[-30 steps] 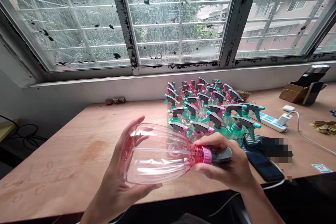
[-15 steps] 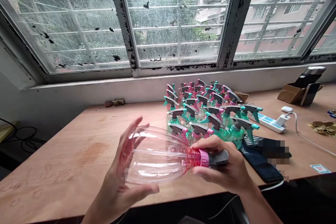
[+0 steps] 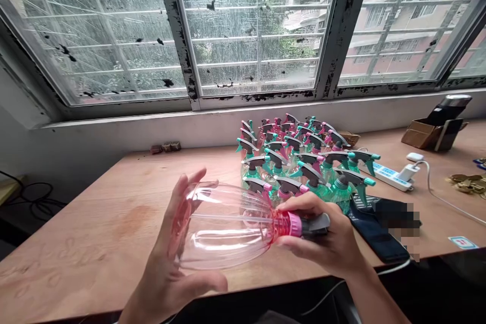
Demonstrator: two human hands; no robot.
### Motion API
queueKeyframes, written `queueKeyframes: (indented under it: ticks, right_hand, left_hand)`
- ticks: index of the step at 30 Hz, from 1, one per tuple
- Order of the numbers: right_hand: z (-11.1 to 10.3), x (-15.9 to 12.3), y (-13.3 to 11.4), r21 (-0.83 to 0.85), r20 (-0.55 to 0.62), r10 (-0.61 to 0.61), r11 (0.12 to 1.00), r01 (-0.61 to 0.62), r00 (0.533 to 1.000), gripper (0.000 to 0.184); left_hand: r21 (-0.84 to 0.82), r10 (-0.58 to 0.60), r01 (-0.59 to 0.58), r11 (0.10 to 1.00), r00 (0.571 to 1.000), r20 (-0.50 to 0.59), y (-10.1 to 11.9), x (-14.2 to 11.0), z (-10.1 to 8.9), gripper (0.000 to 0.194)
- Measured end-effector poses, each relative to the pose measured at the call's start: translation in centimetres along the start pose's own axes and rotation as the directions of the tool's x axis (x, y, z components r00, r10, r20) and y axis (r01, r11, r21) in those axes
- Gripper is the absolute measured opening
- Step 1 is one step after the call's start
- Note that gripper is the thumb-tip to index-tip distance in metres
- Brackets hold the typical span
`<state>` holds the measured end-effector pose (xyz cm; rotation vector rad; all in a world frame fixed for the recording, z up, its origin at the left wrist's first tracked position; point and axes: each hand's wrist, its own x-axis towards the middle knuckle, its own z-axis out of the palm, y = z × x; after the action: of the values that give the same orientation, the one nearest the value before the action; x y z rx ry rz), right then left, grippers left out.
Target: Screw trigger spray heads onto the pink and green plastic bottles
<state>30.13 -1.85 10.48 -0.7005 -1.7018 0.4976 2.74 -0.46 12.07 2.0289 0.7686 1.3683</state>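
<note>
A clear pink spray bottle [image 3: 228, 243] lies sideways in the air above the table, its base to the left and its neck to the right. A thin tube shows through its wall. My left hand [image 3: 167, 258] cups the base, thumb below and fingers behind it. My right hand [image 3: 330, 243] grips the neck end, with thumb and fingers around the pink collar [image 3: 295, 225] and the dark grey spray head, which the palm partly hides. Just beyond stand several upright spray bottles [image 3: 311, 174] with pink or green parts and dark triggers.
On the wooden table [image 3: 94, 223], a dark phone [image 3: 383, 243] lies right of the bottles, near a white power strip [image 3: 393, 177] and cable. Farther right is a cardboard box [image 3: 417, 135]. Small brown blocks [image 3: 166, 148] sit by the wall under the window.
The bottle has turned slightly about its long axis, its highlights shifting. Both hands keep nearly the same places, with the left thumb a little lower. The standing bottles have not moved.
</note>
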Motion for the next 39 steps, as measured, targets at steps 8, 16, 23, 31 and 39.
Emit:
queueKeyframes:
  ticks: [8, 16, 23, 31, 39]
  right_hand:
    - [0.0, 0.1, 0.0, 0.025, -0.023, 0.024, 0.999, -0.024, 0.999, 0.034]
    - [-0.1, 0.1, 0.0, -0.011, -0.006, 0.027, 1.0, -0.027, 1.0, 0.033]
    - [-0.2, 0.6, -0.2, 0.033, -0.014, 0.047, 0.998, -0.047, 0.999, 0.027]
    - [-0.3, 0.4, -0.2, 0.049, -0.02, 0.041, 0.998, -0.04, 0.999, 0.028]
    - [-0.5, 0.3, 0.2, 0.143, -0.014, 0.086, 0.986, -0.083, 0.996, 0.028]
  left_hand:
    - [-0.027, 0.082, -0.082, 0.996, 0.996, 0.023, -1.0, 0.0, -0.4, 0.101]
    - [-0.015, 0.001, -0.001, 1.0, 1.0, 0.028, -0.4, 0.1, -0.3, 0.113]
    - [-0.01, 0.043, -0.043, 0.999, 0.997, 0.061, -0.9, 0.1, -0.8, 0.102]
    - [0.078, 0.073, -0.076, 0.994, 0.997, 0.04, -0.6, 0.3, -0.5, 0.11]
    - [-0.003, 0.09, -0.09, 0.996, 0.996, 0.008, 0.0, 0.1, 0.0, 0.09]
